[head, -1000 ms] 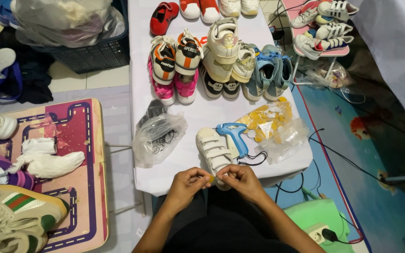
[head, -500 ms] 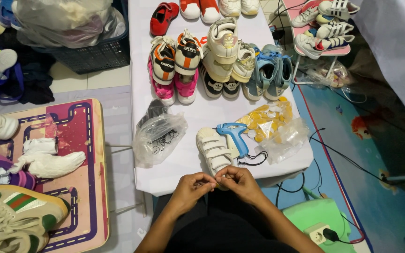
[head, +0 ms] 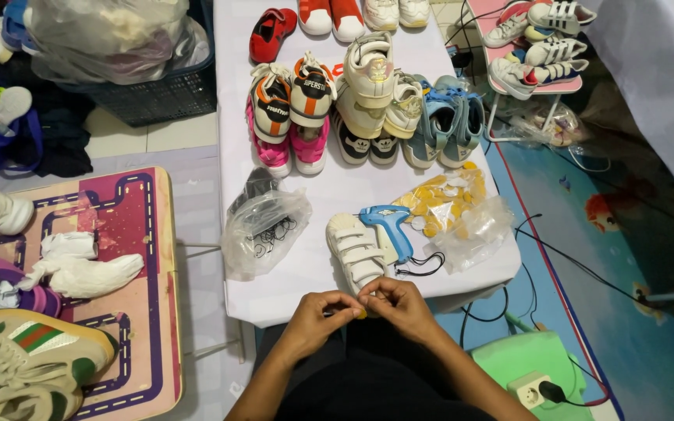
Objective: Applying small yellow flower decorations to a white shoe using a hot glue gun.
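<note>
My left hand (head: 317,318) and my right hand (head: 399,306) meet at the near edge of the white table (head: 329,195), fingertips pinched together on a small yellow tag (head: 361,313). Just beyond the fingers lies a pair of cream strap shoes (head: 356,251), sole side by side. A blue tagging gun (head: 389,227) rests right of the shoes, with a black cord looped beside it. A clear bag of yellow tags (head: 450,206) sits further right.
A clear bag of black loops (head: 263,230) lies left of the shoes. Rows of small shoes (head: 356,101) fill the table's far half. A pink play table (head: 95,288) with shoes stands at left. A green stool with a power strip (head: 536,374) is at lower right.
My hands have stayed at the table edge, with the fingers shifting slightly around the small yellow tag. Nothing else has moved.
</note>
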